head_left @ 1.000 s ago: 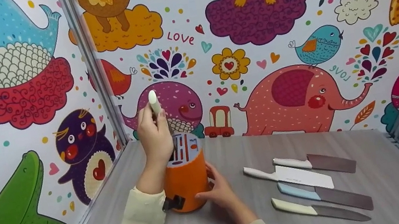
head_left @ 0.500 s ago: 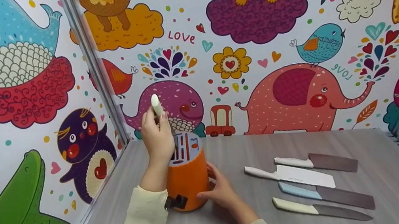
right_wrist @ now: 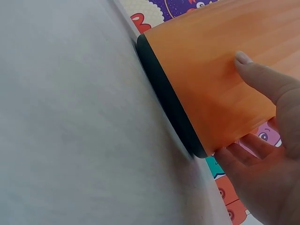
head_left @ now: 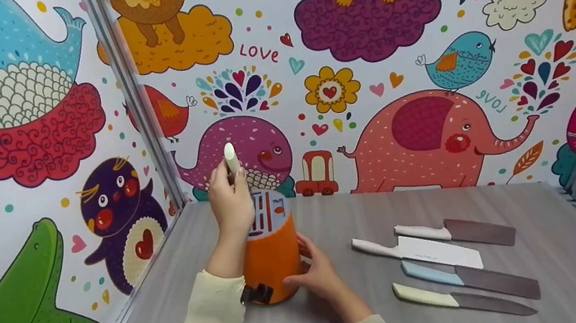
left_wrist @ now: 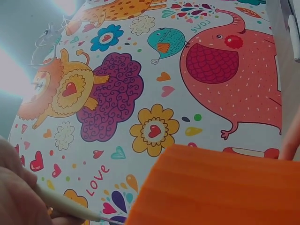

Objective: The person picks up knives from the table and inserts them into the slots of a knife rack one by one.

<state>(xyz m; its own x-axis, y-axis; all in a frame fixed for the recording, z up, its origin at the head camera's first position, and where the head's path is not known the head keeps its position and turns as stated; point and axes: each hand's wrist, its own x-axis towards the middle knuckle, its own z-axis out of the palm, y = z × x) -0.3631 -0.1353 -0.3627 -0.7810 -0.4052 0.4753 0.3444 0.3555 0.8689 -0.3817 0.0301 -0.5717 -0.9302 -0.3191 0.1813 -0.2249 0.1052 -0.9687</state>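
Observation:
An orange knife block [head_left: 272, 259] with a slotted grey top stands upright on the table. My left hand [head_left: 230, 199] grips a knife by its pale cream handle [head_left: 231, 157] above the block's left rear side. In the left wrist view, a short bit of blade [left_wrist: 111, 221] shows between the handle and the block's edge; the rest is hidden. My right hand [head_left: 320, 275] holds the block low on its right side. Its thumb lies on the front and its fingers curve behind, as the right wrist view shows on the orange wall [right_wrist: 211, 79].
Several knives lie on the grey table [head_left: 344, 222] at the right: a white-handled one [head_left: 455, 233], a white cleaver [head_left: 438, 254], a blue-handled one [head_left: 471, 278] and a cream-handled one [head_left: 463, 298]. Cartoon-printed panels [head_left: 254, 22] stand behind and at both sides.
My left hand has sunk slightly and shifted a little right, with the knife handle lower over the block. The right hand keeps its hold, and the lying knives have not moved.

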